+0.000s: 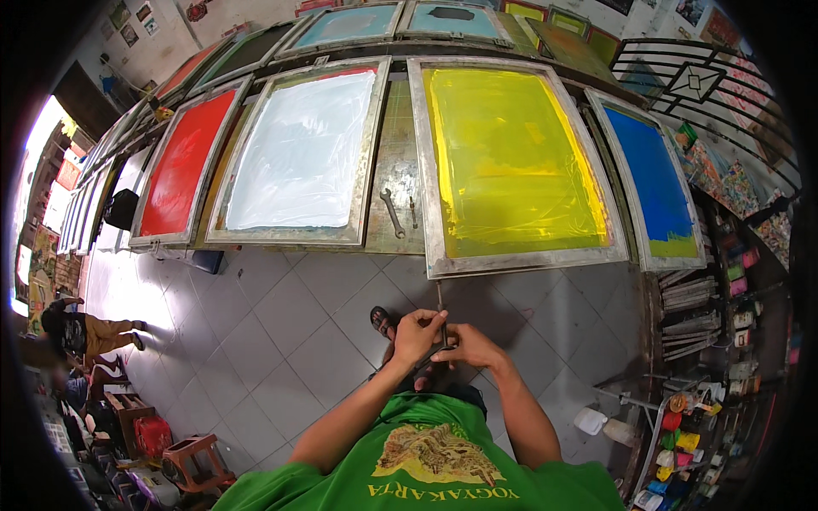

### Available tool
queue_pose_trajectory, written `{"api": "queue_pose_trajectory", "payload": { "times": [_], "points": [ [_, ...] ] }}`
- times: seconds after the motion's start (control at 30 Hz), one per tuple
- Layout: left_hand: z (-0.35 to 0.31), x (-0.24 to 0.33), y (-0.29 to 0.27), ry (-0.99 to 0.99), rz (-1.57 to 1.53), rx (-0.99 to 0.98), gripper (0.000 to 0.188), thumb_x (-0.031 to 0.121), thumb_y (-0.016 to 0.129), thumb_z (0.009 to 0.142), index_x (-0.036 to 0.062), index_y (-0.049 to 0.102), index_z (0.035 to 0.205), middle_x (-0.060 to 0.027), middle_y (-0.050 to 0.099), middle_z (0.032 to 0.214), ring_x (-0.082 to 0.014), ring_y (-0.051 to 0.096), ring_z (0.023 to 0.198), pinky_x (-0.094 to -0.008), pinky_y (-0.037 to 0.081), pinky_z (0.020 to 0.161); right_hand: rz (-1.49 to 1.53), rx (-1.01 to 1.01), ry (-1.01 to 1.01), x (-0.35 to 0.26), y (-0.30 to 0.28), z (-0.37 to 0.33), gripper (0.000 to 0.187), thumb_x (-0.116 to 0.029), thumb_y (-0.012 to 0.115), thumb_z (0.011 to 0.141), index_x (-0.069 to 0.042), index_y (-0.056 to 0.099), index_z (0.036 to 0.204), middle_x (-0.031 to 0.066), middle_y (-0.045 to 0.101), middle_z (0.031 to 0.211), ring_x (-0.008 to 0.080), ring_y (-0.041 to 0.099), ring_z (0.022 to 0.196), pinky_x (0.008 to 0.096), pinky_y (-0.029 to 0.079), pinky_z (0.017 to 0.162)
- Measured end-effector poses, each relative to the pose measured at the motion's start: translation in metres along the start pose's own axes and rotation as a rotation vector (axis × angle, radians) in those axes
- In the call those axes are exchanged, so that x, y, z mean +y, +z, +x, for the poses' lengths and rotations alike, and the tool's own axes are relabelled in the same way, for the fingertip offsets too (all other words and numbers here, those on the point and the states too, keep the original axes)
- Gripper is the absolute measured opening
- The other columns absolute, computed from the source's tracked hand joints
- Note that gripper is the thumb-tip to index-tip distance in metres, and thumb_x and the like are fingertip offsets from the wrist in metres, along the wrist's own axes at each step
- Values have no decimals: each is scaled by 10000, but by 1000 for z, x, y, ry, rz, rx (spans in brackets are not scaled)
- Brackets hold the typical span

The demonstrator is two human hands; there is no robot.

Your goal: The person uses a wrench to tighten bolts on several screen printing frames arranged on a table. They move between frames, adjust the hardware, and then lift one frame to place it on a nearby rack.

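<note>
In front of my body, close together, my left hand and my right hand are both closed on a thin rod-like tool. Its narrow shaft points away from me, toward the near edge of a metal-framed printing screen coated in yellow. The fingers cover much of its dark lower part, so its exact kind is hard to tell. To the left of the yellow screen, an open-ended wrench lies on the table. Beside the wrench is a small slim metal piece.
Screens coated in white, red and blue lie along the same table. A shelf with colourful containers stands at the right. Another person is at the far left, near a wooden stool. Grey tiles cover the floor.
</note>
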State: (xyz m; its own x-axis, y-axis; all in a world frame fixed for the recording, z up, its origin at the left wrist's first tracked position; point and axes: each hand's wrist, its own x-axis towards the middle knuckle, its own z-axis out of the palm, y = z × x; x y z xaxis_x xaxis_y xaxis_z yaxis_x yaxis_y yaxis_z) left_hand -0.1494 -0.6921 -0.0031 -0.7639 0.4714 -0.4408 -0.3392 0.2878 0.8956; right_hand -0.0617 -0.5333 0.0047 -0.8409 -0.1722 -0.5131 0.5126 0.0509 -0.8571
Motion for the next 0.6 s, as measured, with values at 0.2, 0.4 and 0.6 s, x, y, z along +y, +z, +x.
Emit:
{"api": "queue_pose_trajectory", "payload": {
  "times": [0.2,0.4,0.6],
  "points": [
    [12,-6,15,86,123,145,400,376,838,887,-14,746,879,-11,690,694,-58,581,621,-260,467,567,-1030,673,142,-20,77,8,314,-238,683,951,16,659,1133,216,737,885,384,756,801,486,600,809],
    [7,1,4,77,168,68,411,396,837,884,-11,781,857,-21,722,743,-52,584,661,-246,487,616,-432,169,144,-51,23,-34,477,-370,602,1020,60,639,1223,237,731,1023,361,731,996,453,560,914],
    [13,-3,-4,-127,-174,-181,365,358,771,959,1,765,882,17,656,694,-53,561,621,-261,462,570,316,15,-82,24,11,-9,510,-426,452,1092,-2,711,1208,155,748,1147,179,672,1027,353,523,884]
  ]
}}
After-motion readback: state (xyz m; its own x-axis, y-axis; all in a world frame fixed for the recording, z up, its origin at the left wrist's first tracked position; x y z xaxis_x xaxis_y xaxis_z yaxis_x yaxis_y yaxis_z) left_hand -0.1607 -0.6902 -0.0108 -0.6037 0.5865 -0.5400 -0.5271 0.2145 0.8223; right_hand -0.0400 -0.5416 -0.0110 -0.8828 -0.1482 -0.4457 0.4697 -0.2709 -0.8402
